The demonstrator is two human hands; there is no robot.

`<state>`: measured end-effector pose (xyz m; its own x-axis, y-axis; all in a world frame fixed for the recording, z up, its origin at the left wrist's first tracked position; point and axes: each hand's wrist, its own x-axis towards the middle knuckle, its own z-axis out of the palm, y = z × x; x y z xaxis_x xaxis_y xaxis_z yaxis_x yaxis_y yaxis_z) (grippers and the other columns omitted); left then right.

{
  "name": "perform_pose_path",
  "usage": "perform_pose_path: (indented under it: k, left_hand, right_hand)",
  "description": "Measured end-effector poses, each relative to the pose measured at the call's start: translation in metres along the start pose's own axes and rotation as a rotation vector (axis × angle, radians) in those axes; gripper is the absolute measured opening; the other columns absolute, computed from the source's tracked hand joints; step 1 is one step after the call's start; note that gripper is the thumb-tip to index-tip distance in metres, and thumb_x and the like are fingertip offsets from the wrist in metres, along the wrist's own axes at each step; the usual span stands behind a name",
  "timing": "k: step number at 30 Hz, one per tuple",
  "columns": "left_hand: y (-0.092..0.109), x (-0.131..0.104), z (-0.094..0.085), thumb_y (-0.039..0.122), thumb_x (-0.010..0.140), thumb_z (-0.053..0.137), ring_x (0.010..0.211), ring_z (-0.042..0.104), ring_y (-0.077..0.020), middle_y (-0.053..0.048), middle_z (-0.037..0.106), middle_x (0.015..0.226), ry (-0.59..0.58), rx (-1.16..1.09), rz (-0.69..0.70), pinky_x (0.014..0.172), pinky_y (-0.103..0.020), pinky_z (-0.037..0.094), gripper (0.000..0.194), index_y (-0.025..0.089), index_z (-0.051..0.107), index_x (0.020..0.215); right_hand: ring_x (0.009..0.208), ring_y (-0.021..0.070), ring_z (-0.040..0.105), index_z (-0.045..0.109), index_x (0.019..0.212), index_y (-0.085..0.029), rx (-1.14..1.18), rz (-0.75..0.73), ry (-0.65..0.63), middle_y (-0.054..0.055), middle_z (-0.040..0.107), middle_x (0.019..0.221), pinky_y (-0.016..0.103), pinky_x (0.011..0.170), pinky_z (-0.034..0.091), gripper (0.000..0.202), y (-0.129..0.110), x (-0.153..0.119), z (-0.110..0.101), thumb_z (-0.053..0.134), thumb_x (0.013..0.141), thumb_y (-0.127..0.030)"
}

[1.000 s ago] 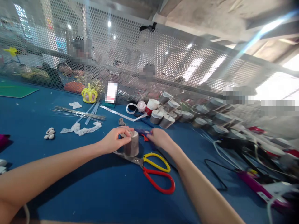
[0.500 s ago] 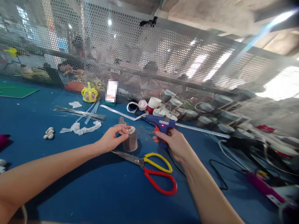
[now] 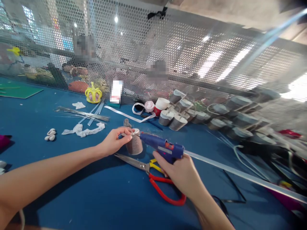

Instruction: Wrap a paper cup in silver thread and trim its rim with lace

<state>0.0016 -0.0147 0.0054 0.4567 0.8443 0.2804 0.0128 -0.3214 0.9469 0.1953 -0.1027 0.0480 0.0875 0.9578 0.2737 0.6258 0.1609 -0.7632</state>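
A small grey cup [image 3: 134, 146] with a pale rim stands on the blue table. My left hand [image 3: 117, 139] pinches it at the rim, thumb and fingers pressed together; whether a small piece is also between the fingertips I cannot tell. My right hand [image 3: 176, 167] is wrapped round a blue hot glue gun [image 3: 155, 145], whose nozzle is at the cup's rim by my left fingertips. A long clear glue stick [image 3: 223, 164] runs out of the gun's back. Scissors [image 3: 136, 163] with yellow and red handles lie below, partly covered by my right hand. Grey cord [image 3: 127, 123] sits behind the cup.
Several grey cups [image 3: 177, 123] are piled at the back right, before a perforated metal screen [image 3: 134, 38]. White ribbon [image 3: 122, 114], thin wires [image 3: 81, 114], crumpled white strips [image 3: 82, 130] and a yellow crown-shaped piece [image 3: 93, 94] lie behind and left. A black cable [image 3: 235, 188] lies at right.
My right hand has brought the glue gun down and turned it, so its nozzle now meets the cup's rim. It now covers part of the scissors' handles. My left hand has stayed at the cup.
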Motion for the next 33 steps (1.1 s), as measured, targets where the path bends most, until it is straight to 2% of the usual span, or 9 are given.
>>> perform_pose_path:
  k: [3,10,14,18,22,33]
  left_hand:
    - [-0.001,0.000,0.000,0.023,0.078,0.052,0.113,0.050,-0.0199,-0.012,0.060,0.114,-0.002,-0.019,-0.002,0.099,-0.040,0.034,0.010,0.016,0.050,0.071]
    - [-0.002,0.000,0.000,0.023,0.078,0.052,0.114,0.050,-0.0204,-0.011,0.060,0.113,-0.012,-0.034,0.001,0.099,-0.039,0.033,0.010,0.016,0.050,0.071]
    - [-0.003,0.001,0.000,0.024,0.078,0.053,0.114,0.050,-0.0213,-0.010,0.062,0.108,-0.009,-0.027,0.015,0.099,-0.040,0.032,0.012,0.016,0.049,0.069]
    - [-0.004,0.001,0.000,0.025,0.077,0.054,0.113,0.050,-0.0229,-0.012,0.061,0.111,-0.007,-0.052,0.013,0.098,-0.041,0.033,0.013,0.016,0.050,0.069]
    - [-0.005,0.001,0.001,0.027,0.076,0.057,0.112,0.051,-0.0232,-0.011,0.060,0.114,-0.001,-0.095,-0.004,0.098,-0.041,0.033,0.014,0.016,0.050,0.070]
    - [-0.007,0.002,0.000,0.028,0.075,0.058,0.117,0.047,-0.0249,-0.013,0.059,0.116,-0.025,-0.126,-0.004,0.099,-0.042,0.030,0.015,0.016,0.049,0.070]
  right_hand:
    - [0.038,0.0165,0.047,0.069,0.072,-0.025,-0.041,-0.099,-0.002,-0.006,0.038,0.031,0.029,0.043,0.041,0.012,0.008,-0.002,-0.002,0.065,0.061,-0.027]
    - [0.043,0.0190,0.052,0.070,0.077,-0.023,-0.225,-0.270,0.025,0.000,0.047,0.037,0.030,0.044,0.041,0.014,0.015,-0.003,0.000,0.060,0.067,-0.026]
    - [0.042,0.0181,0.053,0.070,0.080,-0.020,-0.394,-0.319,0.030,0.001,0.052,0.040,0.028,0.043,0.040,0.017,0.015,-0.003,-0.002,0.056,0.071,-0.025]
    - [0.044,0.0181,0.055,0.069,0.082,-0.019,-0.498,-0.337,-0.012,0.001,0.051,0.039,0.027,0.045,0.041,0.021,0.015,-0.005,-0.001,0.050,0.075,-0.025]
    - [0.044,0.0188,0.055,0.068,0.081,-0.019,-0.501,-0.325,-0.041,-0.001,0.049,0.036,0.028,0.046,0.043,0.022,0.014,-0.006,-0.001,0.048,0.077,-0.026]
    - [0.043,0.0194,0.054,0.069,0.083,-0.019,-0.466,-0.238,-0.055,-0.001,0.050,0.036,0.029,0.046,0.042,0.022,0.020,-0.003,-0.005,0.052,0.071,-0.027]
